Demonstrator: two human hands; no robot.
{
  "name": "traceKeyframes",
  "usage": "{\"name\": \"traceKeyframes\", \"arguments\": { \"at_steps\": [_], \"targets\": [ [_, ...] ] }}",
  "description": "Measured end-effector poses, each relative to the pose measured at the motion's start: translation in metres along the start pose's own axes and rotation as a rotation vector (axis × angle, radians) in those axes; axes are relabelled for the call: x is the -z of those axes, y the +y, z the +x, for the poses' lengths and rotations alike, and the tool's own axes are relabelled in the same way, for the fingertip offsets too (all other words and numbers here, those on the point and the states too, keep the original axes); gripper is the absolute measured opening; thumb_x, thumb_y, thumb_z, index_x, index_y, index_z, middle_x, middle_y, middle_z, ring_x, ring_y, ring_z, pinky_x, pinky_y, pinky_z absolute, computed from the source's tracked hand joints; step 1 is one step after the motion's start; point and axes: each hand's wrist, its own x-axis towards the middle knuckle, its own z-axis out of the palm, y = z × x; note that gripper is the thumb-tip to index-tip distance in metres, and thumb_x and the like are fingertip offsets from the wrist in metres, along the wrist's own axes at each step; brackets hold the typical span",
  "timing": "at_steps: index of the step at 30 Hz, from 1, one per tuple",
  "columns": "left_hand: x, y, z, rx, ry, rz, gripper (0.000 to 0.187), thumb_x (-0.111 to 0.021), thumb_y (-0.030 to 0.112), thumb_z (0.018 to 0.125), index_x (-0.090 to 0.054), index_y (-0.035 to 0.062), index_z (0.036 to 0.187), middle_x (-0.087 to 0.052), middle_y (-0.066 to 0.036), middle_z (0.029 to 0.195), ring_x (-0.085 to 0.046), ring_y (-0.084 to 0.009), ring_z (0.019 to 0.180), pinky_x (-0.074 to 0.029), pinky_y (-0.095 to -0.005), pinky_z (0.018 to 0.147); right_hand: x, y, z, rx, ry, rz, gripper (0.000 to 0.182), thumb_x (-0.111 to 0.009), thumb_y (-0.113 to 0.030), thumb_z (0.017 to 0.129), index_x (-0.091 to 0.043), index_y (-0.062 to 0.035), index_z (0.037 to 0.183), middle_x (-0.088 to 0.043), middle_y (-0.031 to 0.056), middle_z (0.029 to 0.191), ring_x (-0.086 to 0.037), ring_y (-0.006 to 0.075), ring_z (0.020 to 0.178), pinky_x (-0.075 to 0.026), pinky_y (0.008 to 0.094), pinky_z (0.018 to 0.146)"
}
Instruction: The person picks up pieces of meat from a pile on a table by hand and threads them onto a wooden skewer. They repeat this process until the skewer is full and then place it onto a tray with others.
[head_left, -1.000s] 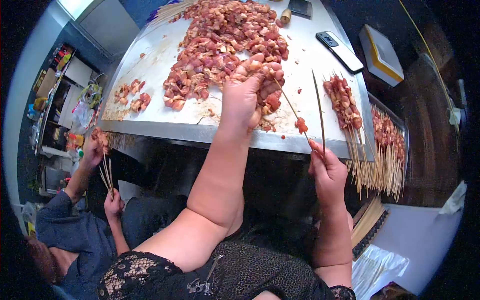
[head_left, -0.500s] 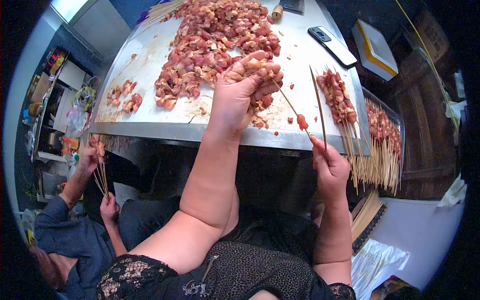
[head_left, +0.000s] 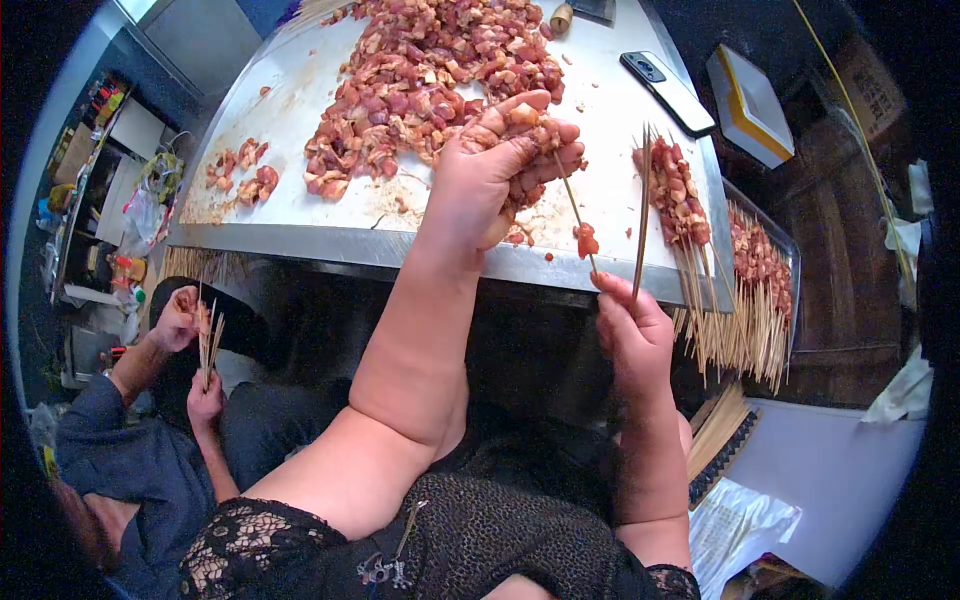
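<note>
My left hand (head_left: pixel 500 165) is turned palm up over the table edge, its fingers curled around several raw meat pieces (head_left: pixel 523 115). The upper end of a bamboo skewer (head_left: pixel 570 195) reaches into that hand, so its tip is hidden among the meat and fingers. Lower on this skewer sits a red meat chunk (head_left: pixel 586 240). My right hand (head_left: pixel 636 325) pinches the skewer's lower end between thumb and fingertips. Extra bare skewers (head_left: pixel 643 210) stick up from the same hand. Beyond my left hand spreads a large pile of cut raw meat (head_left: pixel 400 110).
Loaded meat skewers (head_left: pixel 675 190) lie at the table's right edge, with more in a tray (head_left: pixel 796 250) beside it. A phone (head_left: pixel 668 95) and a white-and-yellow box (head_left: pixel 750 105) are at upper right. At left, a co-worker's hands (head_left: pixel 180 320) hold skewers.
My right hand has shifted left, and the skewer with its meat chunk now stands steeper. The extra skewers have swung more upright. The co-worker's hands at left have moved closer together.
</note>
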Motion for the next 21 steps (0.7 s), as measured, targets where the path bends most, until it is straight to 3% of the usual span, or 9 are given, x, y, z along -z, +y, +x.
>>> {"name": "traceKeyframes", "arguments": {
  "at_steps": [4, 6, 8, 9, 10, 13, 18, 21],
  "targets": [
    [-0.007, -0.008, 0.002, -0.002, -0.045, -0.07, 0.037, -0.05, 0.008, 0.09, -0.039, 0.0014, 0.125, -0.062, -0.019, 0.1, -0.065, -0.0273, 0.089, -0.056, -0.0364, 0.076, -0.006, -0.003, -0.001, -0.078, -0.029, 0.159, 0.025, -0.054, -0.006, 0.089, -0.058, -0.0006, 0.113, -0.05, -0.0058, 0.068, -0.038, 0.0011, 0.052, -0.028, 0.0151, 0.046],
    [-0.009, -0.014, 0.001, -0.032, -0.033, -0.144, 0.036, -0.047, 0.007, 0.091, -0.037, 0.0002, 0.126, -0.061, -0.02, 0.097, -0.064, -0.0281, 0.089, -0.055, -0.036, 0.078, -0.006, -0.009, 0.0, -0.026, 0.067, 0.131, 0.025, -0.054, -0.007, 0.089, -0.058, -0.0011, 0.113, -0.05, -0.0057, 0.067, -0.038, 0.0016, 0.051, -0.028, 0.0154, 0.045],
    [-0.005, -0.022, 0.001, 0.13, -0.066, -0.065, 0.042, -0.049, 0.022, 0.092, -0.036, 0.0026, 0.127, -0.059, -0.021, 0.107, -0.063, -0.0291, 0.093, -0.054, -0.0392, 0.08, -0.004, -0.01, 0.003, 0.001, 0.096, 0.111, 0.025, -0.054, -0.008, 0.089, -0.058, -0.0015, 0.113, -0.049, -0.0061, 0.066, -0.038, 0.0016, 0.051, -0.028, 0.0153, 0.045],
    [-0.007, -0.022, -0.001, 0.155, -0.057, 0.026, 0.042, -0.042, 0.03, 0.095, -0.039, 0.0006, 0.124, -0.06, -0.022, 0.106, -0.064, -0.0286, 0.091, -0.053, -0.0382, 0.08, -0.002, -0.011, 0.003, 0.02, 0.108, 0.124, 0.025, -0.054, -0.008, 0.089, -0.058, -0.0016, 0.113, -0.049, -0.0061, 0.066, -0.038, 0.0016, 0.051, -0.028, 0.0154, 0.045],
    [-0.007, -0.022, -0.001, 0.152, -0.058, 0.024, 0.042, -0.042, 0.03, 0.095, -0.039, 0.0006, 0.124, -0.06, -0.022, 0.106, -0.064, -0.0286, 0.091, -0.053, -0.0382, 0.08, -0.001, -0.011, 0.004, 0.039, 0.12, 0.139, 0.025, -0.054, -0.008, 0.089, -0.058, -0.0018, 0.113, -0.049, -0.0061, 0.066, -0.038, 0.0017, 0.051, -0.029, 0.0154, 0.045],
    [-0.003, -0.021, -0.001, 0.244, -0.139, 0.153, 0.052, -0.026, 0.041, 0.096, -0.046, -0.0013, 0.119, -0.062, -0.023, 0.102, -0.064, -0.0291, 0.088, -0.05, -0.0399, 0.083, 0.0, -0.008, 0.003, 0.05, 0.101, 0.1, 0.025, -0.054, -0.008, 0.089, -0.058, -0.0017, 0.113, -0.049, -0.0063, 0.068, -0.038, 0.0015, 0.053, -0.029, 0.0153, 0.046],
    [-0.009, -0.02, 0.001, 0.054, 0.001, -0.09, 0.049, -0.028, 0.038, 0.095, -0.046, -0.0012, 0.118, -0.063, -0.021, 0.096, -0.064, -0.0318, 0.086, -0.05, -0.0437, 0.084, -0.001, 0.001, 0.003, 0.039, 0.05, 0.002, 0.025, -0.054, -0.007, 0.089, -0.058, -0.001, 0.114, -0.048, -0.007, 0.069, -0.038, 0.0012, 0.055, -0.029, 0.0151, 0.048],
    [-0.006, -0.02, 0.001, 0.023, -0.024, -0.119, 0.04, -0.029, 0.032, 0.096, -0.05, -0.0009, 0.106, -0.064, -0.019, 0.09, -0.064, -0.0276, 0.082, -0.052, -0.0404, 0.079, -0.002, 0.003, 0.002, 0.034, 0.03, -0.039, 0.025, -0.055, -0.007, 0.089, -0.06, -0.0021, 0.113, -0.048, -0.0076, 0.069, -0.038, 0.0005, 0.056, -0.029, 0.0152, 0.049]
  ]
}}
